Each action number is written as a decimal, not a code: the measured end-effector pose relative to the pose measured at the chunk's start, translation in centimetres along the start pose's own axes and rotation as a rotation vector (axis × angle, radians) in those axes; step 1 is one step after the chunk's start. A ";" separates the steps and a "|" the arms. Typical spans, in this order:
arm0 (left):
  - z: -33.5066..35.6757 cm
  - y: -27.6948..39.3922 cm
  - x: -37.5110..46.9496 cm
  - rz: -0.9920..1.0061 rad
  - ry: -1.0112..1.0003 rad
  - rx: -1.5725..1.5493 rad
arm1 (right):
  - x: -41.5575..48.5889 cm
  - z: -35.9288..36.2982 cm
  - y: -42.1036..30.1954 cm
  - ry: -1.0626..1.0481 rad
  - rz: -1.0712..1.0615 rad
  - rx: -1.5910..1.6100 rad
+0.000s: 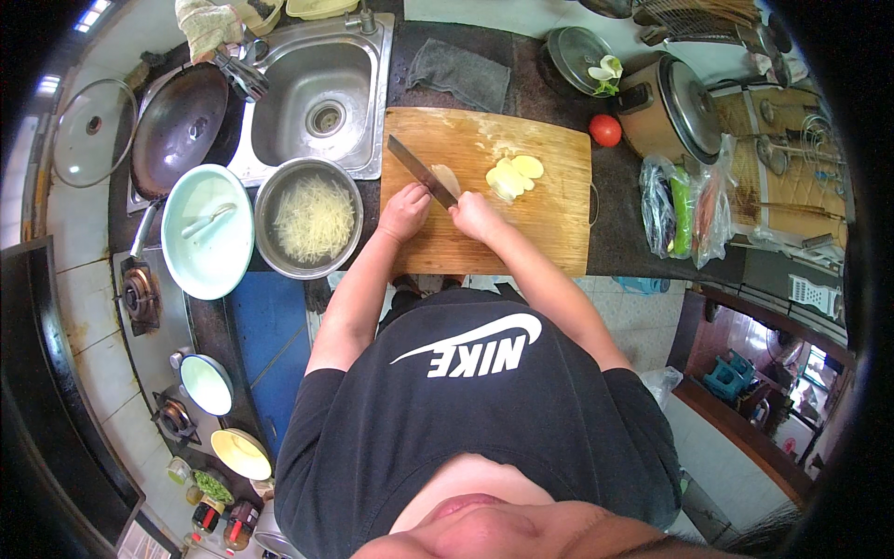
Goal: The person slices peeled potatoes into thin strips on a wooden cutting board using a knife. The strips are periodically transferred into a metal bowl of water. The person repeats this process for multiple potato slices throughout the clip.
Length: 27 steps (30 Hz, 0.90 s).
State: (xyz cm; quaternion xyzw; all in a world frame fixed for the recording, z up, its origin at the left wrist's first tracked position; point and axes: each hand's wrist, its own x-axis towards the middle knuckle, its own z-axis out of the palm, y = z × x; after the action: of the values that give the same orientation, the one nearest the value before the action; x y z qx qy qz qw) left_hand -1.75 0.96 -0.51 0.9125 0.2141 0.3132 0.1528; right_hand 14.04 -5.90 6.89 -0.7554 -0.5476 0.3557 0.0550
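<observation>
My right hand [475, 213] grips the handle of a kitchen knife [421, 171], its broad blade slanting up to the left over a wooden cutting board [552, 237]. My left hand [406, 212] rests at the board's left part, fingers bent beside the blade; whether anything lies under the fingertips is hidden. Just right of the blade lies a pale, flat piece of food [445, 179]. Farther right on the board is a small pile of yellowish slices [515, 176]. A metal bowl [358, 230] of pale thin shreds [314, 220] stands left of my left hand.
A steel sink [307, 140], a mint-green basin [207, 272] and a wok [179, 133] are at left. Behind the board lies a grey cloth [461, 73]. To the right are a tomato [605, 131], a rice cooker [656, 112] and bagged vegetables [681, 209]. Gas burners [140, 286] stand far left.
</observation>
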 end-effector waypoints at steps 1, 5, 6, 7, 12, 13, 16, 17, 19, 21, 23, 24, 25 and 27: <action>0.0 0.0 0.0 0.008 0.009 0.005 | 0.1 0.1 -0.1 0.020 0.009 -0.006; 0.1 -0.1 -0.1 0.007 0.013 0.007 | 0.6 0.2 -0.4 0.044 0.022 -0.004; 0.1 -0.1 -0.1 0.007 0.013 0.004 | 0.7 0.1 -0.5 0.040 0.023 0.001; 0.1 -0.1 -0.1 -0.001 0.007 0.004 | 0.6 0.0 -0.5 0.030 0.021 0.004; -0.1 -0.1 -0.3 -0.031 -0.049 -0.010 | 0.0 0.0 -0.6 0.016 0.023 -0.017; 0.0 -0.1 -0.3 -0.022 -0.025 -0.016 | -0.1 0.1 -0.6 0.020 0.013 -0.015; 0.0 -0.2 -0.3 -0.011 0.008 -0.028 | 0.0 0.3 -0.6 0.017 -0.014 -0.016; 0.0 -0.2 -0.3 -0.009 0.006 -0.028 | 0.1 0.3 -0.6 0.013 -0.017 -0.022; 0.1 -0.2 -0.2 -0.010 0.003 -0.029 | 0.4 0.3 -0.6 0.006 0.007 -0.035; 0.0 -0.2 -0.2 -0.017 0.000 -0.029 | 0.7 0.3 -0.7 0.001 0.053 -0.046; -0.1 -0.1 -0.3 -0.037 -0.020 -0.041 | 0.7 0.2 -0.6 0.003 0.037 -0.036; 0.0 -0.1 -0.1 -0.042 -0.025 -0.046 | 0.7 0.0 -0.4 0.012 0.026 -0.033; -0.1 -0.1 0.0 -0.040 0.000 -0.058 | 0.6 -0.2 -0.1 0.020 0.031 0.012; -0.5 0.1 -0.1 -0.039 0.046 -0.078 | -0.1 -0.3 0.5 0.030 0.040 0.102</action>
State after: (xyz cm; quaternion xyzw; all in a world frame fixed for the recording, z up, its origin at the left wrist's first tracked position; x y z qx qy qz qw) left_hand -2.07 0.95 -0.17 0.8940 0.2232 0.3392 0.1895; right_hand 14.59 -6.08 6.98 -0.7676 -0.5126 0.3730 0.0946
